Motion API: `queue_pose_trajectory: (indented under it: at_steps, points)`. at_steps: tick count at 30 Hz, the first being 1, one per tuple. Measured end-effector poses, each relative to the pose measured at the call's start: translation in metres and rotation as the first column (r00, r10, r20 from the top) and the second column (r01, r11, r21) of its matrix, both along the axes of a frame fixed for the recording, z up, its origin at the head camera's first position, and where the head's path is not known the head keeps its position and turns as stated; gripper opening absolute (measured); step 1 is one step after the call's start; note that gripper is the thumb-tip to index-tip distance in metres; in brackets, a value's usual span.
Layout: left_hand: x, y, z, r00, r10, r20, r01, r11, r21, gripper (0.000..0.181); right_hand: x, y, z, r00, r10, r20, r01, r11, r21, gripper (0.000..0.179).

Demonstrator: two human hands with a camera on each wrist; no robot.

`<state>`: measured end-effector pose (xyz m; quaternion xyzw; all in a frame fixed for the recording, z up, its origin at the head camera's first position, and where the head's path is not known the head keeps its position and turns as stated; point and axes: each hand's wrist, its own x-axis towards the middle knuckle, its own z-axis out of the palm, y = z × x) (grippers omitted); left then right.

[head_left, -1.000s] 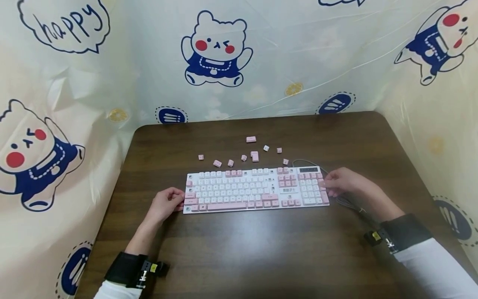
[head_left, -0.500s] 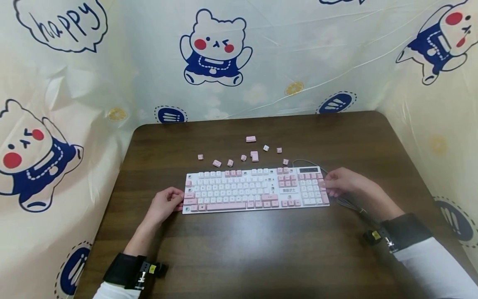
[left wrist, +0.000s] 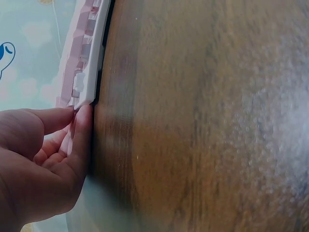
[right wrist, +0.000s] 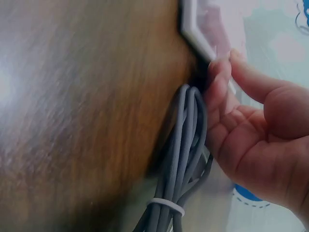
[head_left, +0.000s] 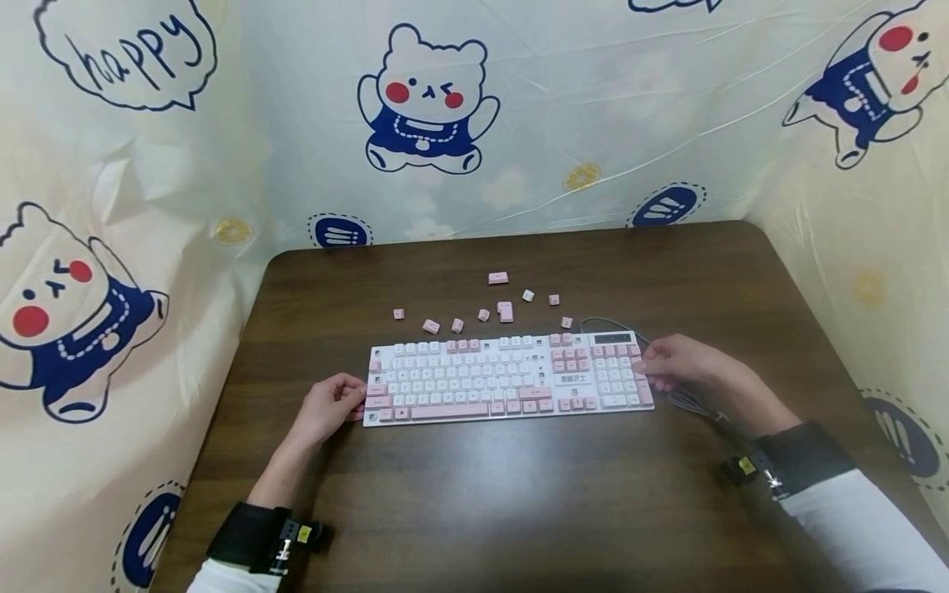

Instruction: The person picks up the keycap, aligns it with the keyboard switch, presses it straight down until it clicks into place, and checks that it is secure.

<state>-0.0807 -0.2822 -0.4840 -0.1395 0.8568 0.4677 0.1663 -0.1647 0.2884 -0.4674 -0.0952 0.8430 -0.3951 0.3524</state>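
A white and pink keyboard [head_left: 450, 409] lies across the middle of the table, its front edge toward me. My left hand [head_left: 324, 409] pinches its left end. In the left wrist view, the thumb of the left hand [left wrist: 43, 159] is at the keyboard's [left wrist: 87, 92] corner, with curled fingers against the side. At the opposite end, my right hand [head_left: 685, 364] holds the right edge between thumb and fingers. The right wrist view has the right hand [right wrist: 256, 130] at the keyboard's [right wrist: 198, 29] end; whether its fingertips reach underneath is hidden.
Several loose pink and white keycaps, among them a wide pink keycap [head_left: 498, 278], lie behind the keyboard. A grey cable bundle [right wrist: 181, 140], bound with a white tie, sits beside the right hand. Printed sheeting [head_left: 549, 123] surrounds the brown table [head_left: 504, 502].
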Motion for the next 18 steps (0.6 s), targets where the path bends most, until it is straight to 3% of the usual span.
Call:
queue_pose_trajectory:
  at_steps: [18]
  points:
    - [-0.0025,0.0007,0.0012,1.0,-0.001,0.009,0.001,1.0,-0.003,0.023,0.0085,0.0095,-0.0045,0.999,-0.031,0.033,0.033,0.997,-0.066,0.04]
